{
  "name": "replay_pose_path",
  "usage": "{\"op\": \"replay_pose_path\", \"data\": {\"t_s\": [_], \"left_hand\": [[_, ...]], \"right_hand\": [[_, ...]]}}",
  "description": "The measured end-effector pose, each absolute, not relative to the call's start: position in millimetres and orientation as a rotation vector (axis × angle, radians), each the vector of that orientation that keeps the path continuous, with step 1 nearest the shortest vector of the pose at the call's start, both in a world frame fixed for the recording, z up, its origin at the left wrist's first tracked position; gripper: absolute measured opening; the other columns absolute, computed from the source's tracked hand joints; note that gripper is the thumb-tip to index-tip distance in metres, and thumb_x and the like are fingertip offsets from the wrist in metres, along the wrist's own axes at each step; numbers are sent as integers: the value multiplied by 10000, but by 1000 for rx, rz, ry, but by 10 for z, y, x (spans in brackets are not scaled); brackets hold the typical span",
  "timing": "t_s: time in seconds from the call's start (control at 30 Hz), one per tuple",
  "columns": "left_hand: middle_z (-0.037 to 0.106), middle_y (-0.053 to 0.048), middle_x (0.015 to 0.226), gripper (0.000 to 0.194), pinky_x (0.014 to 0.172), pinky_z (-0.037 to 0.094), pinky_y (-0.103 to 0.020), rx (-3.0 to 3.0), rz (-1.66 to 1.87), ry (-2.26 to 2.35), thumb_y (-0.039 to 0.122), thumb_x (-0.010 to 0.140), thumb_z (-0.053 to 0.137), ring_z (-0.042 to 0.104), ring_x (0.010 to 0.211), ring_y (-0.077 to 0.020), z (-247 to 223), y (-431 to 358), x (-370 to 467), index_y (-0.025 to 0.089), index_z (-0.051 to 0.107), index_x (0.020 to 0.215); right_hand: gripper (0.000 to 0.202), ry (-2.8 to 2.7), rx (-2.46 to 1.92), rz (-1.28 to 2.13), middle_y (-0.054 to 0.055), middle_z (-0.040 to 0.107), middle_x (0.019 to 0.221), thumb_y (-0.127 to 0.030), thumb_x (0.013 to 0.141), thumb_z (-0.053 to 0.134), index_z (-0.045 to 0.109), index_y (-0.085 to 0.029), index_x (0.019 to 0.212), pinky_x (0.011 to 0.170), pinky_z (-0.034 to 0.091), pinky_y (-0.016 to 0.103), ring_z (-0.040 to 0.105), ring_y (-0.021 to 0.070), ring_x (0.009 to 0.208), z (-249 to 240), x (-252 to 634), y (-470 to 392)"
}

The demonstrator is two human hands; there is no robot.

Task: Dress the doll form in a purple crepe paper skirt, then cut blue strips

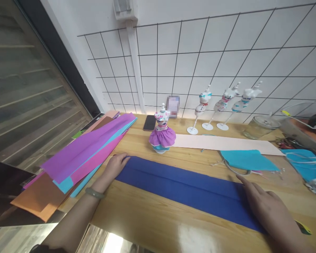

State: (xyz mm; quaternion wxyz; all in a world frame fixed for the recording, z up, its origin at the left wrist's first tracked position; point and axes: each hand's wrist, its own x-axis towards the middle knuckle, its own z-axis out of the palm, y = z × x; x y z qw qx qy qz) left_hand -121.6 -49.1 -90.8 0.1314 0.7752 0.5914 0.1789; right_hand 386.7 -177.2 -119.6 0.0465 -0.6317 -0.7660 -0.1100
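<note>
A long dark blue strip of crepe paper or thin cloth (184, 184) lies slanted across the wooden table, with a faint crease along its length. My left hand (117, 164) pinches its far left corner. On the strip's right end rests my right hand (268, 207), index finger stretched out past the far edge, other fingers partly hidden. Just beyond the strip stands a small dress form (162, 119) wearing a gathered purple skirt (162, 137) over a bit of blue. A turquoise piece (249, 160) and a curved, ring-like item (237, 170) lie near my right fingertips.
Purple, pink, blue and brown sheets (86, 147) are piled at left. A phone (149, 123), a pale pink strip (216, 142) and three small dress forms (200, 109) sit toward the tiled wall. At right are a glass jar (262, 126) and more turquoise material (305, 165).
</note>
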Motion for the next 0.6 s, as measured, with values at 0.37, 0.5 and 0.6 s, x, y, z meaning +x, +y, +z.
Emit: {"op": "replay_pose_path", "data": {"t_s": [0.37, 0.5, 0.6], "left_hand": [[693, -62, 843, 295, 703, 413, -278, 2360, 372, 1822, 374, 902, 375, 632, 807, -221, -956, -442, -1207, 210, 620, 913], [698, -69, 886, 303, 705, 413, -271, 2386, 356, 1820, 385, 903, 369, 637, 819, -222, -946, -429, -1200, 208, 612, 938], [703, -67, 913, 309, 705, 425, -270, 2402, 335, 1806, 394, 901, 365, 646, 840, -231, -951, -407, -1204, 207, 601, 970]], "right_hand": [[560, -2348, -1915, -441, 188, 633, 1021, -111, 851, 336, 227, -158, 1398, 664, 465, 410, 641, 296, 771, -1266, 3882, -1791], [441, -2300, -2019, -441, 157, 646, 949, -171, 905, 293, 319, -118, 1343, 632, 458, 376, 632, 260, 694, -1255, 3849, -1751], [402, -2274, -2030, -456, 139, 654, 926, -220, 932, 294, 363, -105, 1311, 624, 455, 354, 620, 236, 662, -1249, 3847, -1724]]}}
